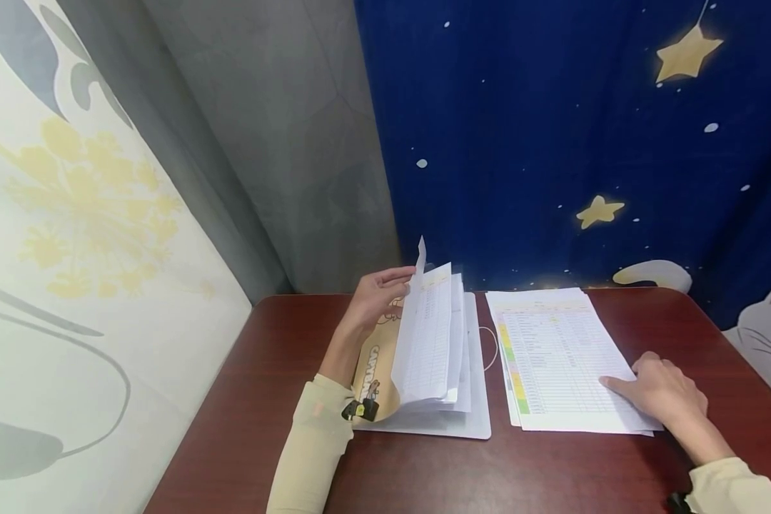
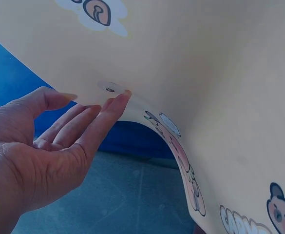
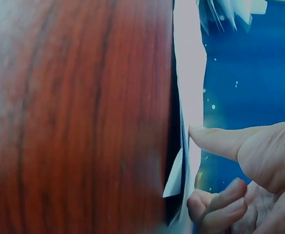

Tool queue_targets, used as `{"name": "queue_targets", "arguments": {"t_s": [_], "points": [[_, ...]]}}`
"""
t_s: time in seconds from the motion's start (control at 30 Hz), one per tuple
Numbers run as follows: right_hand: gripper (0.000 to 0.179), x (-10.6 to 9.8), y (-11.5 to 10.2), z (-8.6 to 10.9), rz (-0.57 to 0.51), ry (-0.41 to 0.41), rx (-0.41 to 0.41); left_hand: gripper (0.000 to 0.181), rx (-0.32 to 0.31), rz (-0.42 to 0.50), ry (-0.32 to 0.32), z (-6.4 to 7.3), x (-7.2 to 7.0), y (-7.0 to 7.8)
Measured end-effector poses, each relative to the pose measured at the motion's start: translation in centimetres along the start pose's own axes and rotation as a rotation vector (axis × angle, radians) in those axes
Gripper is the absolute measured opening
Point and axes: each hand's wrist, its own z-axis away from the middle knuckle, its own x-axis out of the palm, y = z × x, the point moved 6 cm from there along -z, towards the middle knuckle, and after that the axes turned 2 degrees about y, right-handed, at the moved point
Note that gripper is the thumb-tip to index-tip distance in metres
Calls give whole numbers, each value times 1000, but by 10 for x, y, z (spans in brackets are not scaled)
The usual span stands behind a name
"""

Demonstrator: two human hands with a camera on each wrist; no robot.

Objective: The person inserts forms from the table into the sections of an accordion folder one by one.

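Observation:
A tan folder (image 1: 361, 364) with cartoon animals and lettering lies on the table, its cover raised. Against the cover's printed side rest the fingertips of my left hand (image 1: 375, 300), fingers fairly straight. The left wrist view shows this hand (image 2: 59, 141) touching the curved cover (image 2: 205, 78) near its edge. Printed sheets (image 1: 427, 343) fan upright inside the folder. On the right lies a stack of printed papers (image 1: 565, 364) with coloured cells down its left side. My right hand (image 1: 668, 389) rests at the stack's right edge, thumb extended over the top sheet.
Both paper groups lie on a dark red-brown wooden table (image 1: 250, 400). A thin white cord (image 1: 493, 350) loops out between folder and stack. Behind the table hang a grey curtain (image 1: 283, 143) and a blue starry one (image 1: 520, 143). A patterned white panel (image 1: 103, 285) stands left.

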Motion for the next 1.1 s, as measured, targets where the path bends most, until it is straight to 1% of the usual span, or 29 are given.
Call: {"name": "queue_targets", "arguments": {"t_s": [0.23,0.47,0.7,0.87,0.97,1.1], "points": [[97,5,9,-7,-54,-48,13,41,-16,-1,6,1,-2,-4],[97,6,17,-12,-68,-56,11,41,-14,-9,7,3,-2,-3],[87,5,18,-8,-87,-13,7,41,-10,-6,5,3,-2,-1],[74,1,13,-3,-59,46,-40,41,-13,-2,-1,3,-2,-1],[67,-1,9,0,-40,58,-67,41,-19,6,-1,3,-2,-1],[63,-2,6,3,-29,77,-86,41,-19,18,-1,2,-3,0]]}}
